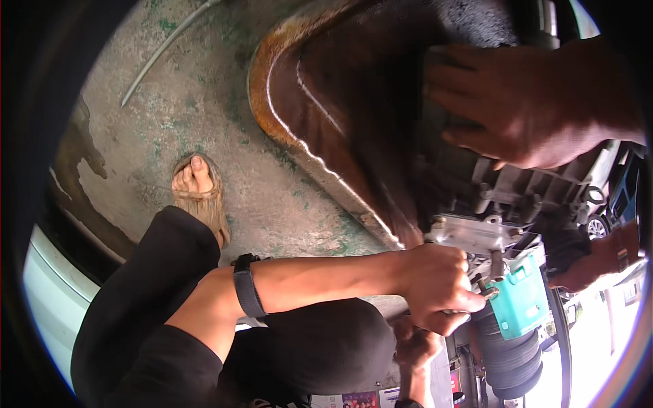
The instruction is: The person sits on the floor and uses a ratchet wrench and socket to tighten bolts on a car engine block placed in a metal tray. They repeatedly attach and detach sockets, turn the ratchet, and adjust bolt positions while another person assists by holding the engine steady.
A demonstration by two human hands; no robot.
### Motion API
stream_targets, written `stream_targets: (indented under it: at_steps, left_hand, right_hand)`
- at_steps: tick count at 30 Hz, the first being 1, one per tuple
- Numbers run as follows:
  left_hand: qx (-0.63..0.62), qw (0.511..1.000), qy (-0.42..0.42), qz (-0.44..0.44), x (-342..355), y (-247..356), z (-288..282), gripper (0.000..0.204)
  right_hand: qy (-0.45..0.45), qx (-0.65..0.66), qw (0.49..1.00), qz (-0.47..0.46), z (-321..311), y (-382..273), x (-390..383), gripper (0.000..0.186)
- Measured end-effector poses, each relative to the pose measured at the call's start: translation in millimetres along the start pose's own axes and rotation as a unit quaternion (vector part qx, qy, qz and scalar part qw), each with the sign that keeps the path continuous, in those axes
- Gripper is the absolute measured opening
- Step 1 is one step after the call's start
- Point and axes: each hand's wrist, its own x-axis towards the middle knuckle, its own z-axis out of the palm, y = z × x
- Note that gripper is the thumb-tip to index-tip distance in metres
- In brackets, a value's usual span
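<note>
My left hand (439, 289), with a black strap round the forearm, pinches a small metal fitting (488, 292) beside a turquoise bracket (520, 299). The bracket sits on a metal engine-like assembly (469, 234) with cast ribs and bolts. Below the bracket hangs a stack of black grooved pulleys (510, 370). My right hand (415, 343) is lower, partly behind my left, its fingers curled round something I cannot make out.
Another person's hand (513, 105) rests atop the assembly; another hand (578, 272) reaches from the right. A rusty oily metal tray (271, 102) lies on the concrete floor (163, 115), with a thin hose (163, 47), my sandalled foot (197, 183) and a pale car body (51, 285) leftward.
</note>
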Motion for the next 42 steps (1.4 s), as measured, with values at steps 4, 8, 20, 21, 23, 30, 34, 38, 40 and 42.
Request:
stream_targets:
  at_steps: [4,8,20,21,23,30,34,38,40,42]
  left_hand:
    - [0.001,0.998,0.025,0.06,-11.8,-7.8,6.8,0.02]
    - [0.059,0.986,0.013,0.156,-37.8,-2.6,2.2,0.017]
    - [0.188,0.975,0.119,-0.015,-128.4,48.9,44.6,0.022]
    - [0.19,0.974,0.123,-0.022,-131.4,49.3,45.7,0.021]
    - [0.195,0.972,0.124,-0.033,-136.1,50.4,45.8,0.019]
    - [0.213,0.966,0.145,-0.02,-138.8,50.7,50.4,0.022]
    - [0.268,0.941,0.19,-0.076,-150.7,48.6,45.6,0.038]
    - [0.134,0.924,0.313,-0.176,-163.5,49.1,40.0,0.029]
    - [0.095,0.931,0.281,-0.21,-159.5,51.0,42.5,0.026]
    - [0.05,0.931,0.282,-0.226,-145.2,51.3,46.8,0.029]
  right_hand:
    - [0.009,-0.149,0.982,-0.112,-9.2,-13.3,11.0,0.04]
    - [-0.066,-0.346,0.917,-0.188,-3.5,-44.7,23.5,0.046]
    - [-0.11,-0.717,0.56,-0.4,1.9,-50.8,12.9,0.041]
    - [-0.11,-0.715,0.564,-0.397,0.6,-47.8,12.5,0.041]
    - [-0.108,-0.709,0.574,-0.395,-2.6,-42.7,14.0,0.04]
    - [-0.092,-0.674,0.631,-0.373,-18.1,-31.0,15.0,0.038]
    - [-0.067,-0.625,0.677,-0.382,-22.0,-32.9,11.7,0.036]
    - [-0.034,-0.524,0.754,-0.394,-16.5,-41.2,13.6,0.034]
    - [-0.021,-0.511,0.764,-0.394,-11.1,-46.6,17.0,0.034]
    - [-0.012,-0.518,0.759,-0.394,-5.6,-52.1,20.3,0.034]
